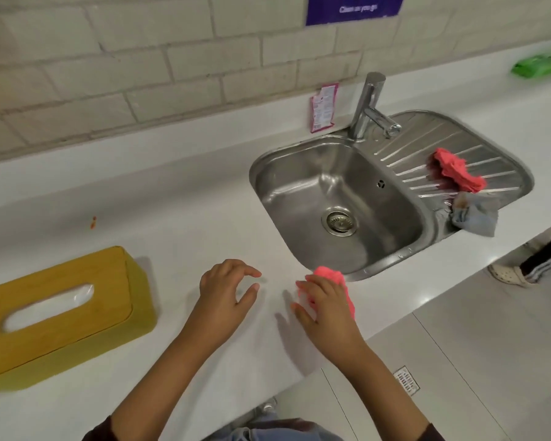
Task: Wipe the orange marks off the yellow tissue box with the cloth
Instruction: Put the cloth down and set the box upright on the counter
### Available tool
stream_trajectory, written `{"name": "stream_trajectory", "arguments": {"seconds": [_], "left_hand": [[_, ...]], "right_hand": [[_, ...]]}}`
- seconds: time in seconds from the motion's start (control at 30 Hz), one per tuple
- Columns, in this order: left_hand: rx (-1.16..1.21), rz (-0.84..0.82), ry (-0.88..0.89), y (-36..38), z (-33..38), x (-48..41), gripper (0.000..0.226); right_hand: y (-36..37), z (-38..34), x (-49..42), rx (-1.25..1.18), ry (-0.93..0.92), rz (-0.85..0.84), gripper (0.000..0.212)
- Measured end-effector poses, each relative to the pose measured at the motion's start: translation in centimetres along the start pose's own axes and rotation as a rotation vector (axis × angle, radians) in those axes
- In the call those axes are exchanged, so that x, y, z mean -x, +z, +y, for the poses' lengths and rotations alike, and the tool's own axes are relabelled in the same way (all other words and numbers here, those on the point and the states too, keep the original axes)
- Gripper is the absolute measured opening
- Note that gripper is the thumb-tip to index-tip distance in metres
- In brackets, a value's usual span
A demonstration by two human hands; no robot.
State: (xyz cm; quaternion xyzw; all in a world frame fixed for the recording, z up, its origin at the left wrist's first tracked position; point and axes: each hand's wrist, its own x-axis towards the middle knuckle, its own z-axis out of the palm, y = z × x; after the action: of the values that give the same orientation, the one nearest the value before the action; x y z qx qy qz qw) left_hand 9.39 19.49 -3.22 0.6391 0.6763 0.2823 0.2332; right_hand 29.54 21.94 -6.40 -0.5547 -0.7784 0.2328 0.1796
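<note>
The yellow tissue box [61,316] lies on the white counter at the left, with a wooden lid and an oval slot showing tissue. No orange marks show on its visible faces. My left hand [226,291] hovers over the counter to the right of the box, fingers apart, holding nothing. My right hand [323,305] rests on a pink cloth [334,278] lying on the counter near the sink's front corner. My fingers are spread over the cloth; whether they grip it I cannot tell.
A steel sink [337,198] with a tap [368,106] sits at the right. Its drainer holds a second pink cloth [455,170] and a grey cloth [474,216]. A small orange smear [93,222] marks the counter behind the box. Another person's foot [509,275] stands on the floor at the right.
</note>
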Motion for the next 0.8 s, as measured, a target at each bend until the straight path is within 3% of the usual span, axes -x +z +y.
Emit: {"name": "stream_trajectory", "arguments": {"seconds": [0.4, 0.57, 0.67, 0.8], "left_hand": [[0.037, 0.452, -0.322, -10.3, -6.8, 8.7, 0.009], [-0.020, 0.653, -0.420, -13.2, -10.5, 12.2, 0.014], [-0.107, 0.679, -0.549, -14.1, -12.3, 13.4, 0.038], [-0.143, 0.546, -0.642, -14.7, -15.0, 14.3, 0.074]], "right_hand": [[6.2, -12.0, -4.6, -0.284, -0.414, -0.304, 0.032], [8.3, -17.0, -4.9, -0.334, -0.448, -0.422, 0.056], [9.6, -19.0, -4.9, -0.361, -0.447, -0.481, 0.072], [11.3, -21.2, -5.3, -0.271, -0.445, -0.496, 0.063]]}}
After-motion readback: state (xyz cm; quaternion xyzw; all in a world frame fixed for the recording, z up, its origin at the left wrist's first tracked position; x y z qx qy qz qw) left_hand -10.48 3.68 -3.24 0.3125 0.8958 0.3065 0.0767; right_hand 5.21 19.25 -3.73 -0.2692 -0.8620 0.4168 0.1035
